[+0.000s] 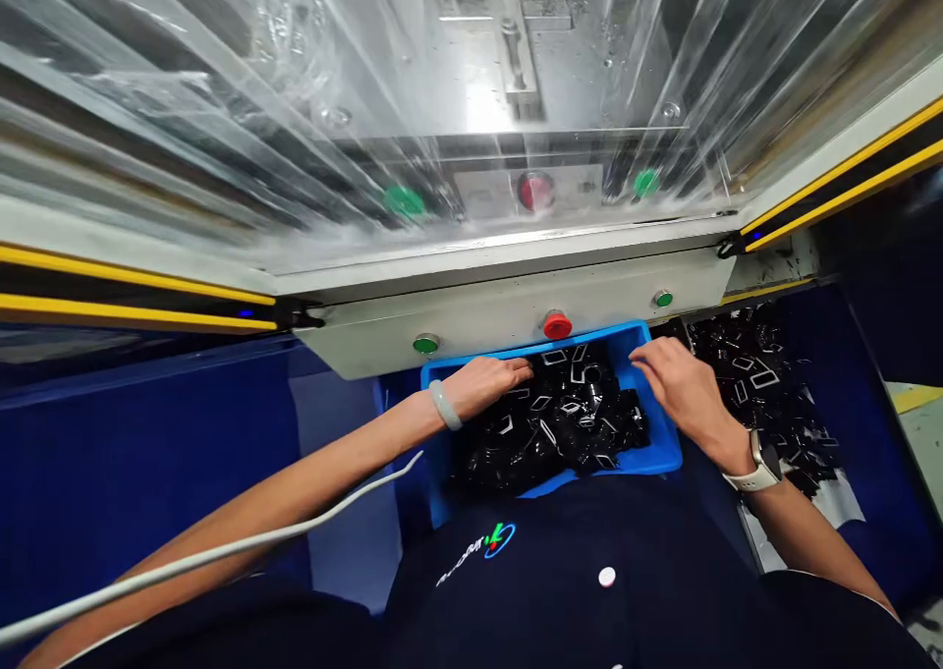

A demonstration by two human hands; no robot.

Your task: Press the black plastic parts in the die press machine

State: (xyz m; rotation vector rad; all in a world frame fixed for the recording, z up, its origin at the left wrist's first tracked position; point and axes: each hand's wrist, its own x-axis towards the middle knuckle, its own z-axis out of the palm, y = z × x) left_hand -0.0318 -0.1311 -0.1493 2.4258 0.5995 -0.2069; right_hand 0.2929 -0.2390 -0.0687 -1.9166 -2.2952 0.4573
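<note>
My left hand (487, 382), with a pale bangle on the wrist, reaches over the left back part of a blue plastic bin (667, 448). Its fingers are pressed together just above the glossy black parts (571, 409), which have pale rectangular edges. Whether anything small is between those fingertips is hidden. Over the bin's right rim, my right hand (682, 386) is closed with fingers bent inward, and nothing shows in it. A watch (758, 463) is on that wrist.
Behind the bin, a machine panel (493, 320) carries a red button (558, 324) and green buttons (425, 343). Clear plastic sheeting (221, 109) covers the machine. More black parts (766, 374) lie at right. A white cable (295, 529) crosses my left arm. Yellow-edged bars (139, 301) flank the opening.
</note>
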